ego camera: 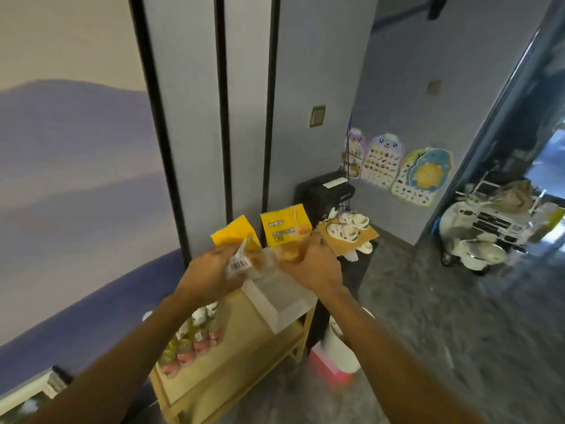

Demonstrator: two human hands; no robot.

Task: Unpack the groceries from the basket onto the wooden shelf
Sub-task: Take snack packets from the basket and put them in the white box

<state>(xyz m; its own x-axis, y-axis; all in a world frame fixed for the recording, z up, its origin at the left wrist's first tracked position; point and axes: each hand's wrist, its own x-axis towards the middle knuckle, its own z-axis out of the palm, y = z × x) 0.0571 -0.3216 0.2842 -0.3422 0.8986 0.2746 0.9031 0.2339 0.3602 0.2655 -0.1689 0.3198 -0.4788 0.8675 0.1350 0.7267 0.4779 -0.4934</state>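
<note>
A yellow-and-clear plastic packet [233, 237] is gripped in the left hand [211, 270], a second packet [286, 229] in the right hand [315, 266], above the pale wooden shelf [244, 341]; lowering and release are judged due.

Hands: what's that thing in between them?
Head view: a frosted clear box on the wooden shelf shows between the left hand and the right hand.

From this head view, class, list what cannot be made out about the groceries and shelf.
Head view only:
Lower parts of the left yellow packet and right yellow packet: covered by the gripping left hand and right hand.
Contents of the translucent container: blurred, partly behind both hands.
Labels of the bottles on the wooden shelf: blurred; some behind the left forearm.
</note>
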